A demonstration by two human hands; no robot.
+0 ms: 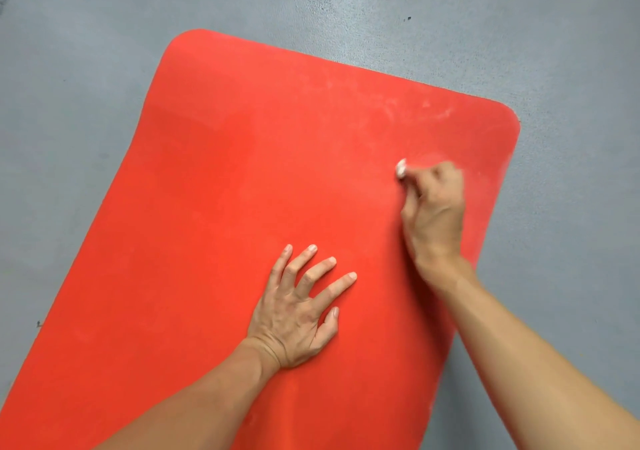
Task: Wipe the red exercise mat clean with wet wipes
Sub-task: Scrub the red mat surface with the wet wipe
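Right hand [437, 207] pinching bunched wet wipe [401, 169] against red exercise mat [225, 172] on grey floor [86, 85], near far right corner. Left hand [298, 314] flat, fingers spread, anchoring mat. Chalky smears [408, 110] beyond wipe: press firmly, overlap strokes toward corner.

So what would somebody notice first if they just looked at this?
The big bright red foam exercise mat lying slanted on the grey concrete floor. Next, the left hand pressed flat with spread fingers near the mat's middle, and the right hand gripping a small white crumpled wet wipe near the far right corner, where pale whitish smudges show.
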